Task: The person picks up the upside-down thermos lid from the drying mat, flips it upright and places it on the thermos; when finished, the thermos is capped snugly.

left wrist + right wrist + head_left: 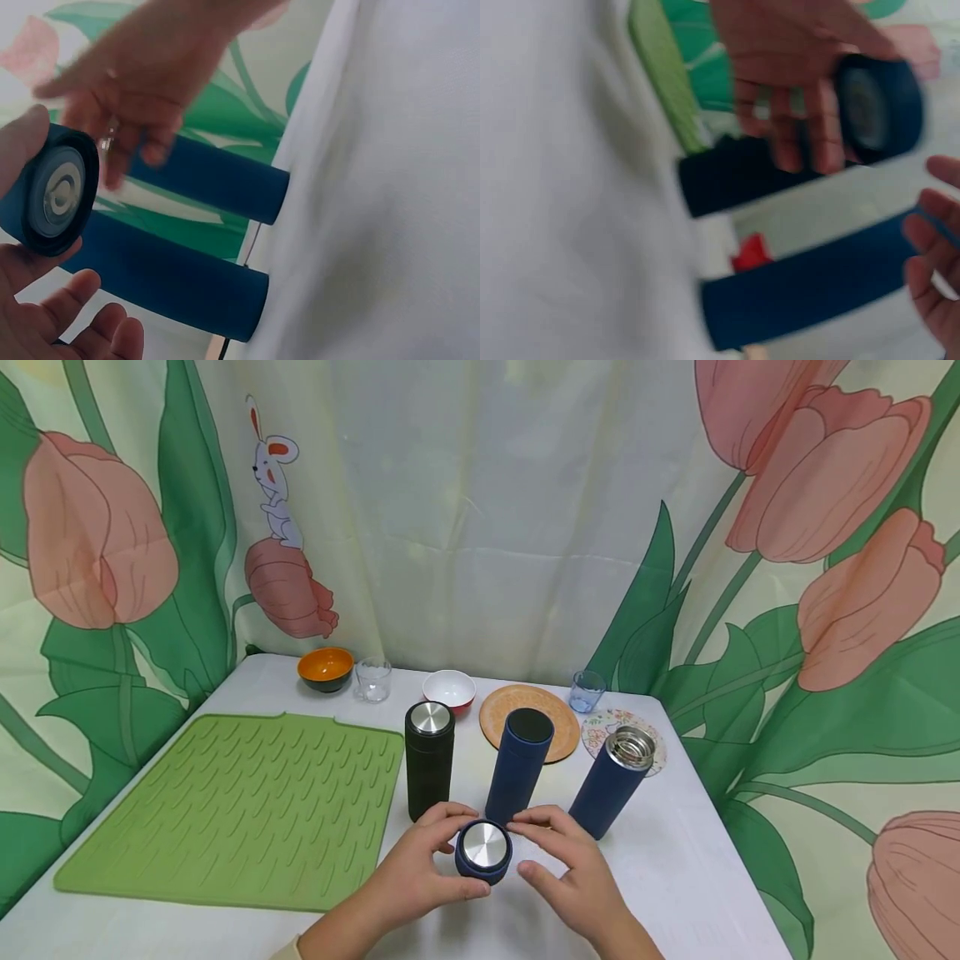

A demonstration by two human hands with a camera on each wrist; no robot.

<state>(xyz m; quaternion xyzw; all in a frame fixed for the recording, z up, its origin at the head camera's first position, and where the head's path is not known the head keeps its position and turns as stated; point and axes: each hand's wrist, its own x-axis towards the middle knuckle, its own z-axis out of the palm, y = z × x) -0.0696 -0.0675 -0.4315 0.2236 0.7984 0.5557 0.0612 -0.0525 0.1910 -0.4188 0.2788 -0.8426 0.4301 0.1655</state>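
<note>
My left hand (411,870) pinches a blue flask lid (484,848) between thumb and fingers, above the front of the table. The lid has a silver top; its round underside faces the camera in the left wrist view. Beside the lid, my right hand (576,870) is held with its fingers loosely spread and nothing in its grasp. An uncapped dark blue flask (606,793) with a bare steel mouth stands behind the right hand. A second blue flask (516,768), topped in black, stands just behind the lid. To its left is a black flask (430,772) with a silver-topped cap.
A green ridged mat (240,810) covers the table's left side. Along the back are an orange bowl (326,665), a clear glass (373,679), a white-and-red bowl (450,688), a round wooden board (491,714), a bluish glass (587,690) and a floral plate (600,727).
</note>
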